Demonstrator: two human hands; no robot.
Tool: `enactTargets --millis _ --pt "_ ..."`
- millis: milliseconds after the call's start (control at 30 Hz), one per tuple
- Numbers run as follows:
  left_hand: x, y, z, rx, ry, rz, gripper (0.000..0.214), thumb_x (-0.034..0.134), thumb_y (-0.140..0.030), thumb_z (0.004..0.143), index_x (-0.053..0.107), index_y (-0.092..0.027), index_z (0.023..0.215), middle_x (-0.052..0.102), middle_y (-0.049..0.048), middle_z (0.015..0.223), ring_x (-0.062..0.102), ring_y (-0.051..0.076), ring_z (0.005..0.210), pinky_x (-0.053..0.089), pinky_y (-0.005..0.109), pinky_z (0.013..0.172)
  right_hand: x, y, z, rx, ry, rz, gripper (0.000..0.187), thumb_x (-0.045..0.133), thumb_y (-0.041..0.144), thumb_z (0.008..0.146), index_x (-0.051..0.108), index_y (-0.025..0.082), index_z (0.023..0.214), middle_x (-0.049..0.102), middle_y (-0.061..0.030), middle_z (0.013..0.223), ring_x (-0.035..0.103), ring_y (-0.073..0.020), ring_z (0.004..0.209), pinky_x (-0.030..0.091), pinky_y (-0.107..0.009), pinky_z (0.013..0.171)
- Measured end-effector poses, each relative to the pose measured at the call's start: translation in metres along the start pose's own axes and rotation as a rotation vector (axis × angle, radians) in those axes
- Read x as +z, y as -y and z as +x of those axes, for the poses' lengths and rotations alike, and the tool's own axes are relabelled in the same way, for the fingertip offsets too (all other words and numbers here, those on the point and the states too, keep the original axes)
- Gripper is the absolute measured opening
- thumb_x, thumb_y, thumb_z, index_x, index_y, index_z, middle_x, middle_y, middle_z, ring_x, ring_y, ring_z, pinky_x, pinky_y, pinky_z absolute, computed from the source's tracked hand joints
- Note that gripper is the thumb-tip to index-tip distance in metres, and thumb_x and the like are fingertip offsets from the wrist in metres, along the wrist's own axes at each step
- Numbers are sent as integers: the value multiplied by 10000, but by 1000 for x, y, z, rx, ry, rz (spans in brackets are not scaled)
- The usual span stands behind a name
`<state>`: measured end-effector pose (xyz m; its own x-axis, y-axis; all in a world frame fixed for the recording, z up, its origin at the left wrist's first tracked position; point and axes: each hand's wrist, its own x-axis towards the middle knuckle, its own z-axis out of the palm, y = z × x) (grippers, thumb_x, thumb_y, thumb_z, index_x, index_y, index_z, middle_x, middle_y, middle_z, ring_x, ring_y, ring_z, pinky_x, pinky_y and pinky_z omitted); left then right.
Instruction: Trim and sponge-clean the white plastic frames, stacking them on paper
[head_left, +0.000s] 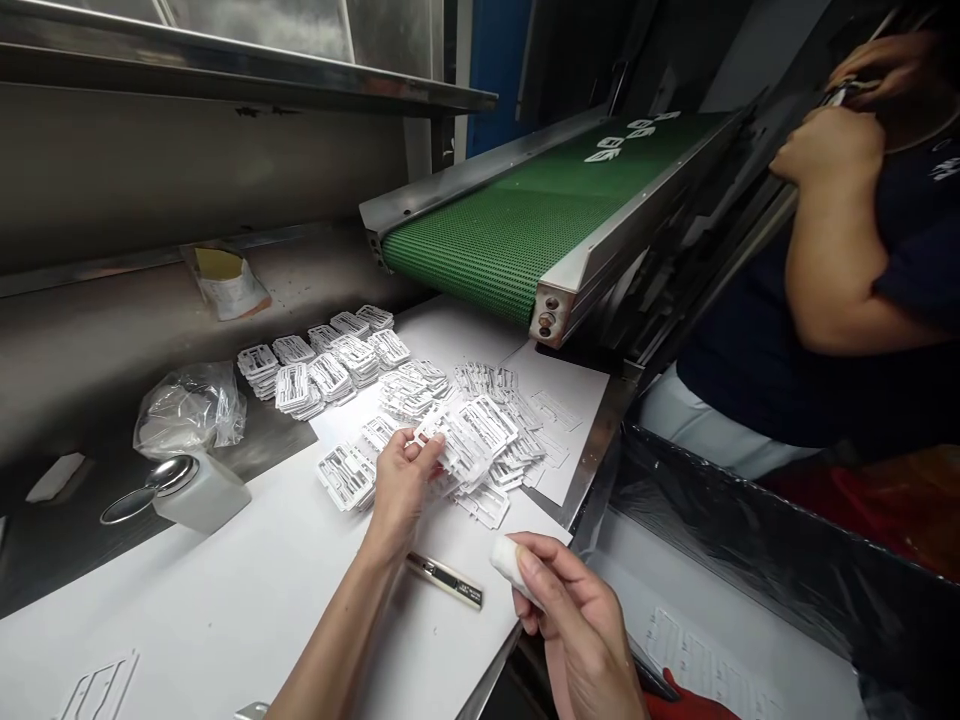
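Observation:
My left hand [400, 482] pinches a flat white slotted plastic part [459, 447] between thumb and fingers, over a loose heap of similar parts [517, 440]. In my right hand [577, 625], held in front of the table's edge, is a folded white cloth pad [508, 560], gripped between thumb and fingers. A slim utility knife [446, 582] lies on the white paper [285, 580] between my two forearms. Behind my left hand, more white plastic parts stand in neat stacks [330, 375].
A green conveyor belt [480, 240] carries several white pieces beyond the heap. To the left are a white dispenser bottle with a metal top [202, 490], a clear plastic bag [191, 405] and an opened packet [229, 285]. A co-worker [832, 260] stands at the right, behind a black-lined bin [720, 510].

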<state>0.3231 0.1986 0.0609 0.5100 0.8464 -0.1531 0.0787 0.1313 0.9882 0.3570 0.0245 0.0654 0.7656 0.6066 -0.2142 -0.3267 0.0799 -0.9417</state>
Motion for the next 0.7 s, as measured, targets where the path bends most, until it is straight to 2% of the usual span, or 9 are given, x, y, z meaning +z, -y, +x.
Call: enactTargets --millis 100,200,300,400,500,567,633,700 --pt "-13 -4 -11 -54 34 -149 280 614 -363 837 585 -158 1024 660 26 887 626 142 708 518 322 662 1 2 -3 -7 12 -1 349 715 486 749 720 176 909 538 -7 615 420 -129 576 355 -243 530" --pt "-33 -10 -33 -122 38 -231 310 672 -373 776 583 -175 996 686 24 849 633 134 680 495 277 641 4 0 -5 -9 22 -4 342 714 476 756 717 179 925 538 -5 622 420 -131 588 355 -244 538" --pt "-62 -13 -70 -213 -2 -236 326 696 -381 748 605 -177 985 704 24 808 622 129 640 474 244 597 10 -6 -9 -3 50 3 318 716 455 765 714 184 932 559 -8 656 434 -131 608 365 -242 554" --pt "-98 -4 -120 -335 -119 -183 376 717 -410 721 622 -167 991 713 31 790 614 139 631 464 238 582 21 -13 -14 31 131 5 283 714 423 779 708 188 938 568 -7 681 444 -127 617 366 -236 555" --pt "-132 18 -167 -443 -319 -89 510 735 -460 673 605 -176 1076 711 30 808 624 176 688 473 263 615 34 -18 -21 68 197 -5 266 724 407 769 708 183 913 571 -7 689 444 -124 611 361 -231 540" --pt "-149 35 -190 -453 -427 22 547 734 -500 643 615 -165 1059 688 36 808 624 212 759 478 298 676 44 -22 -25 87 229 -20 253 732 398 759 711 180 886 579 -11 705 445 -124 608 364 -234 538" --pt "-159 46 -202 -447 -488 242 578 705 -555 626 633 -164 1045 654 48 822 612 256 820 470 353 749 50 -25 -28 89 260 -41 239 728 389 764 711 179 877 587 -15 720 446 -127 608 368 -241 541" --pt "-162 47 -204 -411 -553 514 648 640 -610 643 619 -177 1125 627 83 956 595 289 856 462 406 777 51 -26 -27 52 264 -79 234 711 386 780 708 176 881 590 -20 723 452 -134 610 372 -252 544"
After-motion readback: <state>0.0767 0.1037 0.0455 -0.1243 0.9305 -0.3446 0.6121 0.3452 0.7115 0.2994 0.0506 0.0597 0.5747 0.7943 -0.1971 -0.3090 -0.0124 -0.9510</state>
